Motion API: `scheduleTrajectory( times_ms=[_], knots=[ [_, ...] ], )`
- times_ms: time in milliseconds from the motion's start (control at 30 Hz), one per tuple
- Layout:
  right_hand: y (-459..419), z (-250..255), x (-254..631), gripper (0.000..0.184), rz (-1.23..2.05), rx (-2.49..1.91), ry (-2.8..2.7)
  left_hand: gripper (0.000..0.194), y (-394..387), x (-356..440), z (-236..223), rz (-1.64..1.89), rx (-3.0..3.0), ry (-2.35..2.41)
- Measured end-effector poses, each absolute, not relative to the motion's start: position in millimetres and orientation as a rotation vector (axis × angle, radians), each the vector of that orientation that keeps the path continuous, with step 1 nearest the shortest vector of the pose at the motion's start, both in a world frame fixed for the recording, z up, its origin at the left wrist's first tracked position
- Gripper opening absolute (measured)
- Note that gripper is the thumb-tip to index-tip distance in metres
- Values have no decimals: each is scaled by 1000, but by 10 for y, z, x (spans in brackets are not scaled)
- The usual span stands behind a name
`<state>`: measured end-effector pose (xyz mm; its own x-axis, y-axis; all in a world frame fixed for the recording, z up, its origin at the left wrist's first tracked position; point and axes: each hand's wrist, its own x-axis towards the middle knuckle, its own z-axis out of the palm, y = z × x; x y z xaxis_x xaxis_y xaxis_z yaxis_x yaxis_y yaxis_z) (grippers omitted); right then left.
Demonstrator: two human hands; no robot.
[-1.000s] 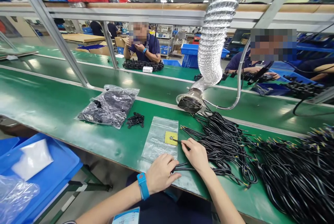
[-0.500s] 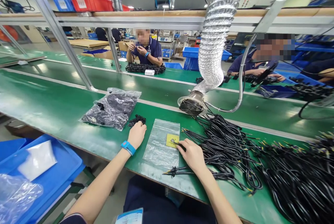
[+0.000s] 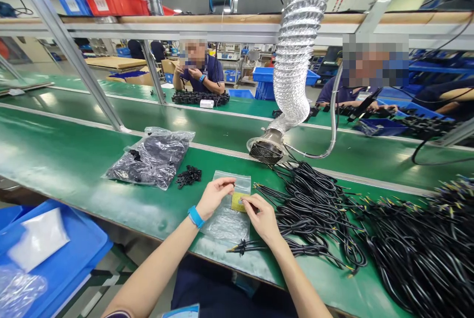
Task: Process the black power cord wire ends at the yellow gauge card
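My left hand (image 3: 216,197), with a blue band at its wrist, is closed in a pinch over a clear zip bag (image 3: 226,225). A small black part shows at its fingertips, its shape mostly hidden. Lying on the bag is a yellow square pad (image 3: 237,205) with a small round silvery spot. My right hand (image 3: 263,218) pinches at the pad's right edge; what its fingers hold is hidden. Left of the bag sits a small pile of black parts (image 3: 189,176). Black cables (image 3: 311,204) with bare coloured wire ends lie beside my right hand.
A clear bag full of black parts (image 3: 151,157) rests at the left. A fume fan (image 3: 265,150) hangs from a silver duct behind the cables. More cables (image 3: 425,254) are heaped right. Blue trays (image 3: 85,254) stand below the table edge. Co-workers sit across the bench.
My left hand has left the pile of black parts and moved right, over the zip bag near the yellow pad. My right hand stays by the pad, fingers slightly closer to its middle.
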<state>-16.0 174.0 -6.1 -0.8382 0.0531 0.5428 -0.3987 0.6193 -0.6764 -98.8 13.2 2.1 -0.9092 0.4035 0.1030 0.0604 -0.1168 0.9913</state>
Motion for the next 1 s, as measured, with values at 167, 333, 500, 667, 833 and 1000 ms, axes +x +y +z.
scheduleTrajectory(
  times_ms=[167,333,500,667,833,1000],
  knots=[
    [1678,-60,-160,20,1065,142,-2203,43,277,-932,-36,2180,453,1590],
    [1678,-86,-142,18,663,150,-2127,38,305,-807,-54,2219,352,1329],
    [1698,-102,-139,16,328,217,-2086,39,322,-772,2,2239,263,1257],
    [1688,-76,-139,9,154,252,-2021,38,328,-761,34,2232,241,1287],
    [1691,-60,-125,10,70,277,-2054,40,323,-755,49,2224,210,1322],
    [1700,-48,-105,12,51,324,-2094,43,319,-760,48,2211,203,1387]
  ],
)
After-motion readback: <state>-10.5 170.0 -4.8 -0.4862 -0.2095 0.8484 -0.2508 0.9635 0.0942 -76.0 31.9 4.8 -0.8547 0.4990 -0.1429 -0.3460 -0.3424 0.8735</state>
